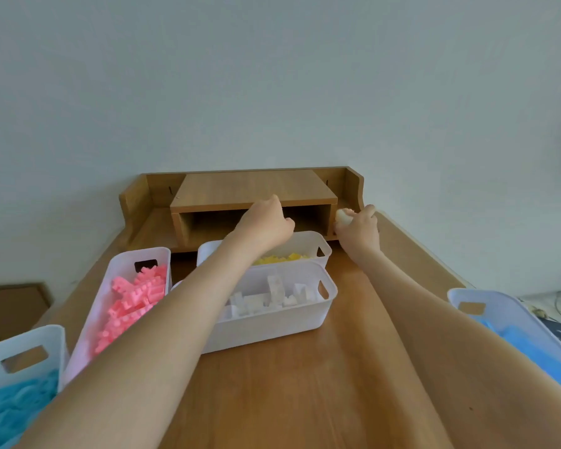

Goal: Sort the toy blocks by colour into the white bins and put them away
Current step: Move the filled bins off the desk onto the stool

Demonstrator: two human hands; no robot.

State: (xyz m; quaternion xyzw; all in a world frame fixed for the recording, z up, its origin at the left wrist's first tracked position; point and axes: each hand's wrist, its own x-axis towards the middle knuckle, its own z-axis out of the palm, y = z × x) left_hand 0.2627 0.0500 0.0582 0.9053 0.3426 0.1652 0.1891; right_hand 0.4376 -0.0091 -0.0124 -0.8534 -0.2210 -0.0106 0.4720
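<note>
Several white bins stand on the wooden desk (305, 384). The far bin (318, 244) holds yellow blocks (285, 258), and in front of it the middle bin (272, 328) holds white blocks (272, 296). On the left, one bin (91, 315) holds pink blocks (133, 299) and another (23, 348) holds blue blocks. More blue blocks fill a bin (499, 306) at the right edge. My left hand (266, 223) curls its fingers down over the yellow bin's far rim. My right hand (358, 226) pinches a small pale block (342, 216) beside the shelf's right end.
A low wooden shelf unit (253, 192) with two open compartments stands at the back of the desk against the wall. Raised wooden side boards (133, 205) frame the desk's rear. A darker wooden surface (10, 309) lies low at the left.
</note>
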